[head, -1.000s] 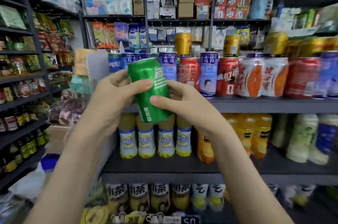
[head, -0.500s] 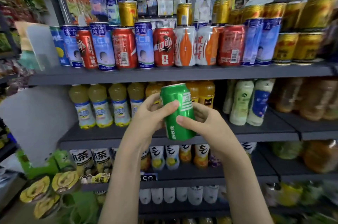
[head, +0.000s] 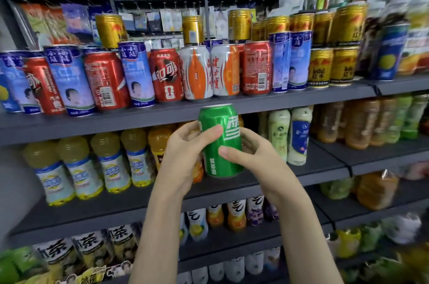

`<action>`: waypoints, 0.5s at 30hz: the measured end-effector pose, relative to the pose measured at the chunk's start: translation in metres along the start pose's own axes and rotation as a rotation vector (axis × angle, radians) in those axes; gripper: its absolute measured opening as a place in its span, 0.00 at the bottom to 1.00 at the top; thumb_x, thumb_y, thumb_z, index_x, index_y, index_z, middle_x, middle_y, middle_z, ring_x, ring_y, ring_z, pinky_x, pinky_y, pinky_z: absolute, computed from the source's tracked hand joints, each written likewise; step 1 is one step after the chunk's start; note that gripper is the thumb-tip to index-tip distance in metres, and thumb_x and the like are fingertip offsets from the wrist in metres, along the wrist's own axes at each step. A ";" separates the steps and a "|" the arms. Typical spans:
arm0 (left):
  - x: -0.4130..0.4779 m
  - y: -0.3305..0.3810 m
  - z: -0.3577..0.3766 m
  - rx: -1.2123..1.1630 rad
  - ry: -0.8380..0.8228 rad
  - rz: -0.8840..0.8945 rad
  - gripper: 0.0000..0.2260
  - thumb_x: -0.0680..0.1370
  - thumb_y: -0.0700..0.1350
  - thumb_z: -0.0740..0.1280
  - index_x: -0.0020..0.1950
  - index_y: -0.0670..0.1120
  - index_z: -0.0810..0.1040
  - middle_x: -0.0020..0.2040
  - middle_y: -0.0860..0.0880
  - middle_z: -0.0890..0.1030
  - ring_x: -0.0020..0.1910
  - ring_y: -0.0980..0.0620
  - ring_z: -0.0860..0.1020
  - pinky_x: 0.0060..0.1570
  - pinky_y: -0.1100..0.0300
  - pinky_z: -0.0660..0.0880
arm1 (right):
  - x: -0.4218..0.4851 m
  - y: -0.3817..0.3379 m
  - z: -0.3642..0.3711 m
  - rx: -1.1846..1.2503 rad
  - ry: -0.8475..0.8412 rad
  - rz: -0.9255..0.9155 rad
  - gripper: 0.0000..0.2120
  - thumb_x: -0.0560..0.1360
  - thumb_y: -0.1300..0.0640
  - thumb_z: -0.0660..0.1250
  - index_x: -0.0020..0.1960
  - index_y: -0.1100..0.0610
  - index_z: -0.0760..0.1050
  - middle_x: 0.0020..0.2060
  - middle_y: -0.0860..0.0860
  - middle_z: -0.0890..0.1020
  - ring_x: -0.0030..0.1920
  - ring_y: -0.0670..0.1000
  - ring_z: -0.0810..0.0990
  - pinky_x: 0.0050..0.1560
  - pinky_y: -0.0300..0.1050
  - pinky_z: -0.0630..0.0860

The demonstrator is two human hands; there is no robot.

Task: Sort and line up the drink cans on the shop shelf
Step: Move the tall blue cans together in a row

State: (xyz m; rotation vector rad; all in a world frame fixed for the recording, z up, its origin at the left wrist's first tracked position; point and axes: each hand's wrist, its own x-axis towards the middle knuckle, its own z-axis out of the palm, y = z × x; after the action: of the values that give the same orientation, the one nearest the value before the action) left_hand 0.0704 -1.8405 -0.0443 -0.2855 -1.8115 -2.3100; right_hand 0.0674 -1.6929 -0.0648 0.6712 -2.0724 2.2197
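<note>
Both hands: on one green can (head: 228, 165), held in the air, not on any shelf.
L hand (head: 181, 151): wraps the can's left side; thumb across the front near the top, fingers curled round the back.
R hand (head: 257, 158): grips the right side; thumb pressed on the front approx mid-height, fingers curled behind.
Green can: near upright, top tipped a bit to the left, white logo facing the cam. Its top overlaps the front edge of the can shelf (head: 301, 99) in view; body sits in front of the bottle tier below.
Can shelf: mixed front row, l to r: blue-white cans (head: 139, 77) alternating w/ red cans (head: 167, 74), then two orange-white cans (head: 197, 72) side by side, one more red, two blue-white, then gold cans (head: 320, 67).
2nd layer: more gold cans stacked on the row, most at the right end.
Tier below: yellow-drink bottles (head: 111, 163) at left, pale bottles (head: 298, 135) just right of the hands.
Lower tiers: small bottles, labels too blurred to read.
</note>
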 end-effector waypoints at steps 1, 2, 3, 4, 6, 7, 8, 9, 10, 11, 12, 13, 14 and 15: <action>0.004 0.001 0.000 0.005 -0.018 0.012 0.23 0.63 0.44 0.72 0.56 0.38 0.78 0.47 0.44 0.85 0.47 0.47 0.83 0.48 0.54 0.80 | 0.003 0.000 0.000 0.003 0.005 -0.015 0.26 0.63 0.52 0.74 0.60 0.52 0.76 0.53 0.47 0.83 0.54 0.44 0.81 0.50 0.38 0.78; 0.008 0.004 -0.001 0.022 -0.036 0.023 0.24 0.63 0.44 0.72 0.57 0.38 0.78 0.48 0.44 0.85 0.48 0.46 0.83 0.49 0.53 0.80 | 0.006 0.000 0.000 0.001 0.009 -0.027 0.26 0.63 0.51 0.74 0.60 0.51 0.76 0.53 0.46 0.83 0.54 0.44 0.81 0.49 0.38 0.78; 0.012 0.008 -0.002 0.050 -0.056 0.036 0.24 0.63 0.45 0.72 0.57 0.38 0.78 0.48 0.44 0.84 0.48 0.46 0.83 0.49 0.53 0.80 | 0.009 -0.001 0.000 -0.006 0.013 -0.041 0.26 0.64 0.51 0.74 0.61 0.50 0.76 0.54 0.45 0.83 0.55 0.44 0.80 0.49 0.38 0.78; 0.017 0.014 -0.003 0.086 -0.083 0.054 0.24 0.63 0.45 0.72 0.57 0.39 0.78 0.49 0.44 0.84 0.48 0.46 0.83 0.49 0.53 0.79 | 0.013 -0.004 -0.001 -0.014 0.017 -0.054 0.25 0.64 0.51 0.74 0.61 0.49 0.76 0.54 0.44 0.83 0.55 0.43 0.80 0.50 0.38 0.78; 0.027 0.028 -0.004 0.158 -0.150 0.094 0.23 0.64 0.45 0.72 0.58 0.40 0.78 0.50 0.44 0.84 0.49 0.46 0.83 0.50 0.53 0.79 | 0.023 -0.014 -0.004 -0.032 -0.009 -0.073 0.24 0.67 0.51 0.73 0.62 0.49 0.75 0.55 0.44 0.82 0.57 0.43 0.79 0.52 0.38 0.77; 0.030 0.036 -0.004 0.191 -0.179 0.109 0.23 0.65 0.45 0.72 0.58 0.40 0.78 0.50 0.44 0.84 0.49 0.46 0.83 0.49 0.54 0.79 | 0.028 -0.021 -0.007 -0.048 -0.038 -0.084 0.23 0.69 0.51 0.73 0.62 0.50 0.74 0.56 0.45 0.82 0.58 0.44 0.79 0.54 0.40 0.77; 0.034 0.043 -0.005 0.220 -0.201 0.119 0.22 0.65 0.45 0.73 0.58 0.41 0.78 0.49 0.45 0.84 0.49 0.47 0.83 0.48 0.55 0.80 | 0.034 -0.030 -0.011 -0.070 -0.065 -0.097 0.22 0.70 0.51 0.72 0.63 0.50 0.74 0.57 0.45 0.81 0.59 0.44 0.79 0.57 0.41 0.76; 0.036 0.050 -0.006 0.247 -0.217 0.126 0.21 0.65 0.45 0.74 0.57 0.42 0.79 0.49 0.45 0.85 0.48 0.48 0.83 0.47 0.56 0.80 | 0.040 -0.040 -0.014 -0.098 -0.085 -0.112 0.22 0.71 0.51 0.71 0.64 0.51 0.73 0.57 0.44 0.81 0.58 0.44 0.79 0.58 0.41 0.76; 0.039 0.056 -0.007 0.272 -0.230 0.131 0.20 0.65 0.45 0.76 0.56 0.43 0.79 0.49 0.46 0.85 0.48 0.48 0.83 0.46 0.56 0.80 | 0.046 -0.051 -0.018 -0.126 -0.103 -0.132 0.23 0.71 0.50 0.71 0.64 0.51 0.72 0.56 0.44 0.81 0.58 0.43 0.79 0.57 0.39 0.76; 0.041 0.062 -0.007 0.298 -0.239 0.138 0.20 0.66 0.45 0.76 0.56 0.43 0.79 0.49 0.46 0.85 0.48 0.48 0.83 0.47 0.56 0.79 | 0.053 -0.063 -0.022 -0.157 -0.122 -0.156 0.24 0.70 0.50 0.70 0.65 0.50 0.72 0.56 0.43 0.82 0.57 0.42 0.79 0.56 0.38 0.76; 0.043 0.067 -0.006 0.321 -0.243 0.144 0.20 0.66 0.45 0.75 0.56 0.44 0.79 0.49 0.46 0.84 0.49 0.48 0.83 0.48 0.55 0.79 | 0.060 -0.075 -0.025 -0.189 -0.147 -0.174 0.24 0.69 0.50 0.71 0.65 0.49 0.72 0.55 0.43 0.82 0.56 0.42 0.80 0.56 0.37 0.77; 0.046 0.071 -0.006 0.338 -0.244 0.148 0.20 0.67 0.46 0.74 0.57 0.44 0.79 0.50 0.46 0.84 0.49 0.47 0.83 0.50 0.54 0.79 | 0.067 -0.086 -0.028 -0.225 -0.185 -0.184 0.24 0.70 0.50 0.72 0.64 0.49 0.72 0.55 0.43 0.82 0.55 0.42 0.80 0.55 0.37 0.77; 0.048 0.076 -0.005 0.349 -0.246 0.152 0.20 0.67 0.46 0.74 0.58 0.44 0.78 0.50 0.45 0.84 0.50 0.47 0.83 0.51 0.53 0.79 | 0.075 -0.097 -0.029 -0.260 -0.230 -0.182 0.23 0.69 0.50 0.73 0.63 0.48 0.73 0.54 0.43 0.82 0.54 0.42 0.80 0.54 0.37 0.77; 0.050 0.080 -0.004 0.363 -0.250 0.160 0.21 0.66 0.47 0.75 0.58 0.44 0.78 0.51 0.46 0.84 0.51 0.47 0.83 0.52 0.53 0.78 | 0.082 -0.106 -0.031 -0.298 -0.275 -0.175 0.23 0.69 0.49 0.73 0.62 0.47 0.74 0.53 0.43 0.82 0.53 0.42 0.81 0.52 0.36 0.78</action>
State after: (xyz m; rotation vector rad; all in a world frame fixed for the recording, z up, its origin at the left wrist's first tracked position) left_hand 0.0438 -1.8650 0.0426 -0.6561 -2.1894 -1.8617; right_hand 0.0174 -1.6736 0.0617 1.1286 -2.2948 1.7610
